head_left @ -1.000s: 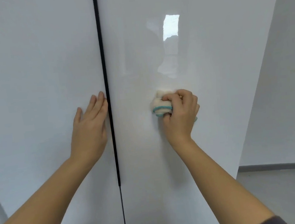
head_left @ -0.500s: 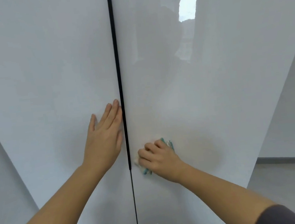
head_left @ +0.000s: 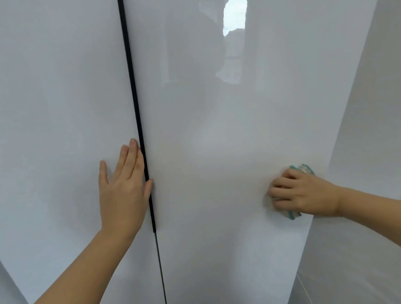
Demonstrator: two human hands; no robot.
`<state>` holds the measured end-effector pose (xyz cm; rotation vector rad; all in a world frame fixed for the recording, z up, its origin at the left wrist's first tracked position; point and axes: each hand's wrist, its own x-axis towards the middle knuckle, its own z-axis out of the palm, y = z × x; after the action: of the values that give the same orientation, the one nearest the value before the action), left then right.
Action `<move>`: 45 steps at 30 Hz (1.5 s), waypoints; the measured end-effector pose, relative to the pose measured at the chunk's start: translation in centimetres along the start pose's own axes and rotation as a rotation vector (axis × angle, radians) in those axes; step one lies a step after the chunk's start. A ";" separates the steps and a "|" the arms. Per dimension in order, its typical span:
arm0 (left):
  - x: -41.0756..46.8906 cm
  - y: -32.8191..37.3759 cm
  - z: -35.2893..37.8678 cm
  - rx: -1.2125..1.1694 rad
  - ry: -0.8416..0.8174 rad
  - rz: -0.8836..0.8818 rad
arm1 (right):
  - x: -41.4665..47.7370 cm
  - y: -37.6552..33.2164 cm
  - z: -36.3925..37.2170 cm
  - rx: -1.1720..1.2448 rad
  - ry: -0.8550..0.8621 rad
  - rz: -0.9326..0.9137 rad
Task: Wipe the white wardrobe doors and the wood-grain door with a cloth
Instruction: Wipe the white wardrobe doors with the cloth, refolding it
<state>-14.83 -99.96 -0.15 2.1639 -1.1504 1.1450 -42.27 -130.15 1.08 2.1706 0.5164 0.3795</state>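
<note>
Head view, looking up the front of a glossy white wardrobe: two tall doors fill the frame, split by a dark vertical gap [head_left: 136, 109]. The left door [head_left: 44, 107] is plain; the right door [head_left: 217, 137] mirrors a bright window patch high up. To the right a pale side wall [head_left: 379, 131] meets the right door's outer edge. No wood-grain door shows here, so that part of the job looks not yet reached.

The left hand [head_left: 124, 193] lies flat and spread on the left door, fingers together pointing up, thumb hooked across the gap. That bracing seems sensible: it keeps the doors from rattling under pressure.

The right hand [head_left: 299, 193] is curled over a bunched white cloth with teal edging [head_left: 303, 168], clutching it against the right door close to its outer edge, at about mid-height in the frame.

To do this stroke well, I judge the cloth should be flattened more, so a wider pad meets the panel, and each pass should overlap the one beside it. Running right up to the outer edge matters, since dust likely gathers there. On such gloss, smears would show; light, even pressure is best.
</note>
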 end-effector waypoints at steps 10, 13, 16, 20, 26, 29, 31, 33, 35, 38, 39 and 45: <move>-0.2 0.0 0.5 -0.033 0.031 -0.011 | 9.4 -1.3 -0.4 -0.003 0.251 0.036; -0.2 -0.8 0.8 -0.041 0.061 0.023 | 15.2 -2.0 -0.8 0.012 0.409 0.169; -0.3 -1.5 1.1 -0.042 0.066 0.060 | 20.1 -1.0 -2.6 0.066 0.610 0.393; -0.4 -1.6 1.2 -0.030 0.038 0.062 | 21.6 -1.0 -3.1 0.081 0.752 0.602; -0.5 -0.4 1.3 -0.052 0.026 0.001 | 12.9 -4.0 0.4 0.032 0.425 0.293; -0.6 0.6 1.8 -0.098 0.038 -0.054 | 9.3 0.0 -1.6 0.022 0.541 0.580; -0.8 1.2 2.1 -0.137 0.060 -0.080 | 7.1 2.6 -3.3 0.041 0.607 0.797; -1.1 1.7 2.3 -0.182 0.076 -0.102 | 5.4 3.7 -4.3 0.066 0.631 0.967; -1.5 2.2 2.5 -0.209 0.085 -0.124 | 4.4 2.9 -4.0 0.105 0.642 1.080; -2.0 2.9 2.9 -0.278 0.083 -0.171 | 3.5 -1.2 -1.5 0.199 0.626 1.201; -2.3 3.0 3.1 -0.310 0.077 -0.190 | 3.1 -3.2 -0.5 0.219 0.597 1.231; -4.7 3.4 3.7 -0.430 0.037 -0.259 | 1.9 -13.6 5.0 0.376 0.380 1.392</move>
<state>-17.35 -102.16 -6.10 1.8802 -0.9600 0.7426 -41.52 -125.02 -12.60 2.5098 -0.9193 1.5255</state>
